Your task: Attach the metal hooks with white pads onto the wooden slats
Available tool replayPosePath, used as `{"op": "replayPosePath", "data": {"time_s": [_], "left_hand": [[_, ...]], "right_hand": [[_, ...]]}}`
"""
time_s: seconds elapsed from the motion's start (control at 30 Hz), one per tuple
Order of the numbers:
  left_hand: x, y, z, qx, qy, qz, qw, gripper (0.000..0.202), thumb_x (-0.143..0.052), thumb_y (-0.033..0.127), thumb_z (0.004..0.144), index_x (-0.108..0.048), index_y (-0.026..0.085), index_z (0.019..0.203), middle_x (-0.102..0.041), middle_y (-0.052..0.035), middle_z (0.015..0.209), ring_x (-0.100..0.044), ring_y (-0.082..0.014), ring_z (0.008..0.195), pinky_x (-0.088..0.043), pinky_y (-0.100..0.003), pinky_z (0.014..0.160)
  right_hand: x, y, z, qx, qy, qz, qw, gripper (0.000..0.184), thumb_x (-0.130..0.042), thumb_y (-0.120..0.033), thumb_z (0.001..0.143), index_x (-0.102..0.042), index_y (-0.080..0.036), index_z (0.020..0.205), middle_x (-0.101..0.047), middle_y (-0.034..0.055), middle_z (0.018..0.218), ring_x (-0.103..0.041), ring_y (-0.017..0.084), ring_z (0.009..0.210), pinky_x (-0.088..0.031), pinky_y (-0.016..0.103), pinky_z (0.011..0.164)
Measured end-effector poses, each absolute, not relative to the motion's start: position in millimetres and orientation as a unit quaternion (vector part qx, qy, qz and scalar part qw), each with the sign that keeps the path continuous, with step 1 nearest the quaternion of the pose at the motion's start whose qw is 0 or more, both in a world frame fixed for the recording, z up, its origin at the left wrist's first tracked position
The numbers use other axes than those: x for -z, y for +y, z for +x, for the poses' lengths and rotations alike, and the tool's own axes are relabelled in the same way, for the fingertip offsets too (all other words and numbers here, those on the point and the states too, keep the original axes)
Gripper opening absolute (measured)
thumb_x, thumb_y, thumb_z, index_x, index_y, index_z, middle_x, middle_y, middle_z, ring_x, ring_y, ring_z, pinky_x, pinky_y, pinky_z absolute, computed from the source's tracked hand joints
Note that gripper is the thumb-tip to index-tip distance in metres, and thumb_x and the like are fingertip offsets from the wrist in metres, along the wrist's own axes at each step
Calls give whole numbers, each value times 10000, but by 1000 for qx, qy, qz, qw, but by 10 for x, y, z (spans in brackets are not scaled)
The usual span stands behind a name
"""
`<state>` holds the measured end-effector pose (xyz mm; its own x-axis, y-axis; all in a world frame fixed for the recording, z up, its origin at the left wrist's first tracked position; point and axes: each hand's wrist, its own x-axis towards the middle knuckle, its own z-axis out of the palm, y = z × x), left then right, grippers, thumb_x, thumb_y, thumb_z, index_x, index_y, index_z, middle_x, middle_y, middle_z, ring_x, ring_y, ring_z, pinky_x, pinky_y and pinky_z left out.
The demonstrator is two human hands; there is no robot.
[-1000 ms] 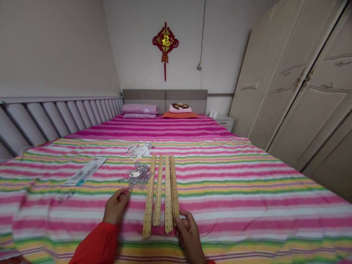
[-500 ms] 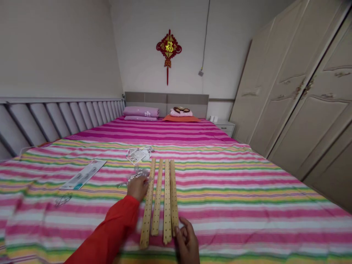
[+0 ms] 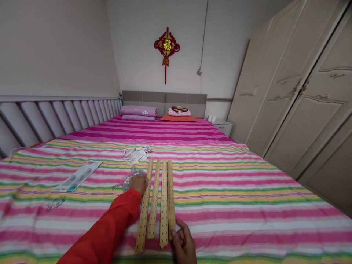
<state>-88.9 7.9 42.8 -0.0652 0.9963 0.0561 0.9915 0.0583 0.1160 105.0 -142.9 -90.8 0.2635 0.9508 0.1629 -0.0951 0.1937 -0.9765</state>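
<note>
Several long wooden slats (image 3: pixel 159 198) drilled with rows of holes lie side by side on a striped bed (image 3: pixel 233 198). My left hand (image 3: pixel 139 183), in a red sleeve, reaches forward and rests on a clear plastic bag of small parts (image 3: pixel 131 176) just left of the slats; its fingers are curled over the bag. My right hand (image 3: pixel 183 244) sits at the near end of the rightmost slats, thumb touching them, fingers loosely bent.
A second clear bag (image 3: pixel 134 154) lies beyond the first. A flat packaged card (image 3: pixel 77 176) and a small wire piece (image 3: pixel 55 202) lie to the left. Pillows (image 3: pixel 139 111) sit at the headboard. A padded wall runs along the left, wardrobes (image 3: pixel 302 99) along the right.
My left hand has reached forward from the near side onto the plastic bag beside the slats. My right hand has stayed at the slats' near end.
</note>
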Motion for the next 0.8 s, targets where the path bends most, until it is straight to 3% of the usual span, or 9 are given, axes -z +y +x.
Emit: {"op": "replayPosePath", "data": {"time_s": [0.2,0.37,0.6,0.7,0.8], "left_hand": [[-381,69,-937,-72,718,691,48,260,-501,347,801,-635,196,964,-677,-99,1020,-512,-306,1091,-328,-427,885],[-418,9,-866,-84,722,685,50,320,-513,314,787,-597,196,1072,-645,-114,1106,-467,-317,1160,-331,-439,899],[-162,-496,-802,-222,662,714,52,395,-555,260,746,-607,193,1131,-589,-103,1244,-455,-286,1213,-343,-466,992],[-8,-832,-848,-303,608,727,104,387,-556,280,748,-627,195,1119,-627,-99,1195,-523,-263,1147,-378,-436,999],[57,-1208,-881,-356,565,709,226,410,-550,336,768,-614,203,1150,-665,-89,1112,-600,-220,1017,-459,-365,923]], "right_hand": [[934,-1407,1024,-406,-436,-489,637,486,-579,-572,751,-591,-173,1027,-321,-77,535,-343,112,472,-303,238,462],[811,-1436,1059,-421,-432,-480,637,458,-595,-556,750,-606,-172,1000,-322,-75,540,-351,112,483,-315,235,471],[662,-1509,1176,-521,-411,-442,603,469,-616,-545,750,-591,-177,1040,-426,-54,574,-430,115,524,-337,216,472],[680,-1568,1190,-541,-391,-437,603,496,-644,-568,711,-602,-176,1012,-444,-55,545,-421,108,488,-325,207,441],[754,-1715,1206,-563,-378,-450,581,534,-646,-602,683,-622,-169,994,-461,-52,496,-365,86,403,-272,194,383]]}}
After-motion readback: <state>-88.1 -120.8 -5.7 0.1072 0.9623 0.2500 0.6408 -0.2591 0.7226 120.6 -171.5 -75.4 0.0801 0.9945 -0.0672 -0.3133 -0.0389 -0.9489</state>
